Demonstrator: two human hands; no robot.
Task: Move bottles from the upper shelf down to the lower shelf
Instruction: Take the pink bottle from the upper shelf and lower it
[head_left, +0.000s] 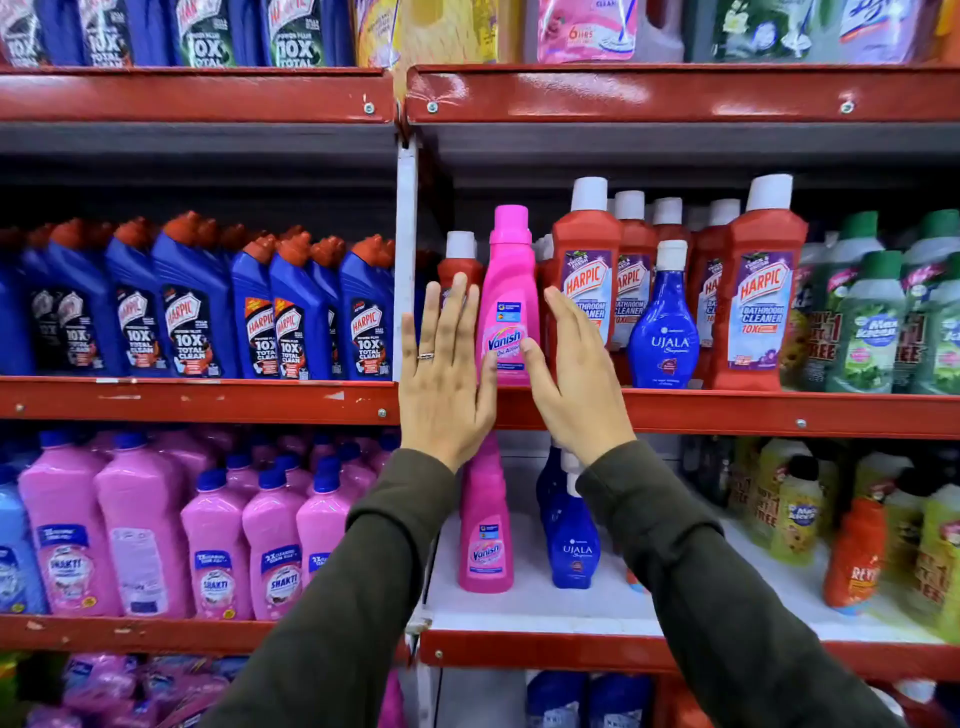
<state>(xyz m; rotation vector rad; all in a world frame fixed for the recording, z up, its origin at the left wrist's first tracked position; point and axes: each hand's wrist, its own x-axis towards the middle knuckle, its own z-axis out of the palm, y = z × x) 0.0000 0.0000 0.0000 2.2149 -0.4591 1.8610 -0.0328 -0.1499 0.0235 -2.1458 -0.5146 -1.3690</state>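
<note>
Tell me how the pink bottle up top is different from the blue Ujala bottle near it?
The pink Vanish bottle is tall and slim; the blue Ujala bottle is shorter and rounder. Vanish has a pink cap, Ujala a white one. Open hands flank only the Vanish. Both stand upright on the upper shelf.

Two pink Vanish bottles (508, 306) and two blue Ujala bottles (665, 332) are standing around the red shelf rail (727, 413), one of each above and below it.

I see glossy red painted metal on the upper shelf (727, 413), chipped in spots, with bare screws. The pink Vanish bottle (508, 291) looks like smooth, shiny plastic with a printed label. The lower shelf (597, 608) has a matt white board. My sleeves (727, 597) are matt olive cloth.
</note>
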